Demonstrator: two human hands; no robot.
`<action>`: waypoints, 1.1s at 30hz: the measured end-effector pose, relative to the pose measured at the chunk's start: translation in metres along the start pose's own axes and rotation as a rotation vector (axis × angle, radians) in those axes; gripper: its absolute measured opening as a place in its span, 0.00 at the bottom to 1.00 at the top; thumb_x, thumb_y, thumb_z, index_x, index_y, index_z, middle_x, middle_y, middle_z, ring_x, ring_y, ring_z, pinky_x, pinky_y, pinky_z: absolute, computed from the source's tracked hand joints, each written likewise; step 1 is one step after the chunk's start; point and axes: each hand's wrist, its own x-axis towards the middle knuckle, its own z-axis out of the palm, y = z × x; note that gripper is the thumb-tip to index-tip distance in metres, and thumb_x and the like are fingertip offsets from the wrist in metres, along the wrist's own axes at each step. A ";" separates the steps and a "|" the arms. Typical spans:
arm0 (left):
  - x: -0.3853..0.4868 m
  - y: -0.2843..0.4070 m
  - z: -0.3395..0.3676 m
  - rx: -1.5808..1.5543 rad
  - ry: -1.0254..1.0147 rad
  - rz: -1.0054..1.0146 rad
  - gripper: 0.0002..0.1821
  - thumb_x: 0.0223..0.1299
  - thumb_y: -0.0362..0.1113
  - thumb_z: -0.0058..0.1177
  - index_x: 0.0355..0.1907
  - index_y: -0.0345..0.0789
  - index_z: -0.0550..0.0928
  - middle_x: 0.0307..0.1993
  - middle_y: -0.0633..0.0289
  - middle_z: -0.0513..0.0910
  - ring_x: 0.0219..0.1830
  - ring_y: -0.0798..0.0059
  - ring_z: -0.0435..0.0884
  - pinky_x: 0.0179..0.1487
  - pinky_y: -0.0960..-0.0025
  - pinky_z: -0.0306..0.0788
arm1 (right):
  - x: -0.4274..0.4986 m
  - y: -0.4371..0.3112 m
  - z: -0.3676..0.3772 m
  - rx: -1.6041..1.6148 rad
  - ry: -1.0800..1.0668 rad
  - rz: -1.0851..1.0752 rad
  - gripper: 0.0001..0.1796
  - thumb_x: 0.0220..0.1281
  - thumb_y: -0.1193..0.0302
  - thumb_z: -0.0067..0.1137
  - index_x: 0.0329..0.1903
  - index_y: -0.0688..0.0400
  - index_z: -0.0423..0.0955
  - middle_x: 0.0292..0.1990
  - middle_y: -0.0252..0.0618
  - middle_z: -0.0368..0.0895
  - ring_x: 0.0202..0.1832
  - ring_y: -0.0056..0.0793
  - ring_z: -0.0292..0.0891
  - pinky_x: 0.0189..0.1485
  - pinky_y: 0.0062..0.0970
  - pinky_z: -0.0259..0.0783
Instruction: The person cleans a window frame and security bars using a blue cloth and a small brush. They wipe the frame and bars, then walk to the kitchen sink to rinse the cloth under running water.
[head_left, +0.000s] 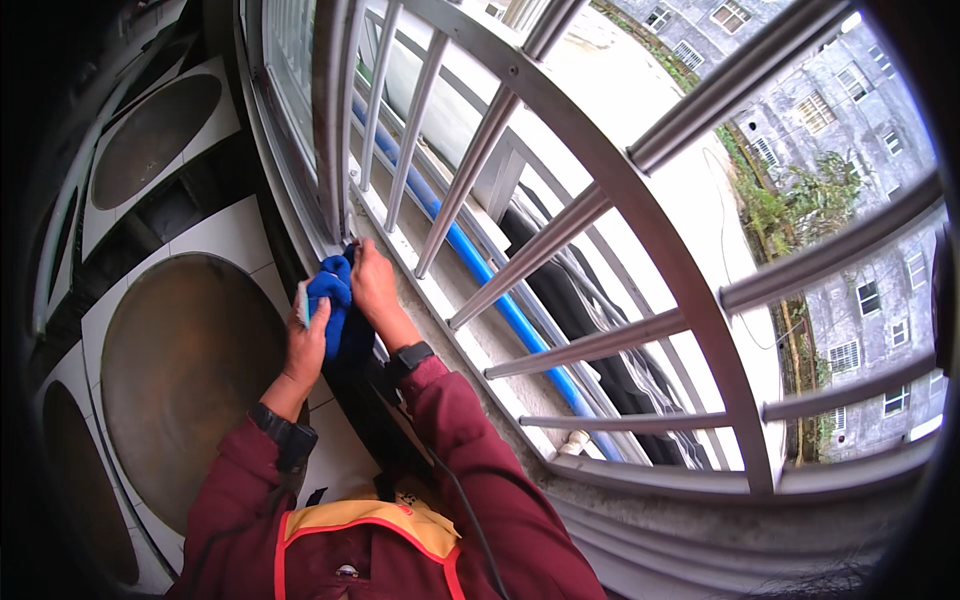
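Observation:
My left hand (306, 345) grips a bunched blue cloth (330, 289) together with a small white and pale-teal piece (303, 304), perhaps a brush or sponge. Beside it, my right hand (373, 281) pinches the cloth's far side, its fingertips close to the lower corner of the metal window frame (330, 187). The cloth hangs between both hands over the dark inner edge of the sill. What the right fingertips press on is partly hidden.
Metal security bars (517, 277) stand outside the window, with a blue pipe (480, 266) running behind them. On my left, large round metal woks (187, 375) sit in a white-tiled counter (217, 232). A dark cable (469, 510) crosses my right sleeve.

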 end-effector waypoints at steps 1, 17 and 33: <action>0.008 -0.005 0.000 0.043 0.013 0.004 0.17 0.72 0.38 0.49 0.58 0.33 0.74 0.50 0.64 0.79 0.53 0.75 0.75 0.61 0.71 0.66 | 0.009 0.006 0.001 -0.032 -0.045 -0.004 0.12 0.73 0.68 0.42 0.48 0.61 0.72 0.37 0.61 0.81 0.41 0.65 0.76 0.43 0.55 0.70; 0.000 -0.002 0.006 0.402 -0.030 0.097 0.15 0.68 0.35 0.49 0.55 0.33 0.76 0.41 0.50 0.83 0.45 0.63 0.82 0.52 0.65 0.73 | -0.013 0.005 -0.028 -0.080 -0.164 -0.012 0.13 0.69 0.74 0.45 0.54 0.58 0.71 0.43 0.53 0.83 0.43 0.58 0.79 0.46 0.49 0.73; 0.002 -0.016 0.008 0.554 -0.043 0.256 0.17 0.60 0.28 0.53 0.53 0.37 0.76 0.44 0.49 0.81 0.47 0.46 0.80 0.50 0.56 0.73 | 0.078 -0.051 -0.012 0.247 0.044 -0.177 0.27 0.60 0.57 0.67 0.57 0.58 0.74 0.47 0.40 0.70 0.37 0.37 0.73 0.42 0.31 0.71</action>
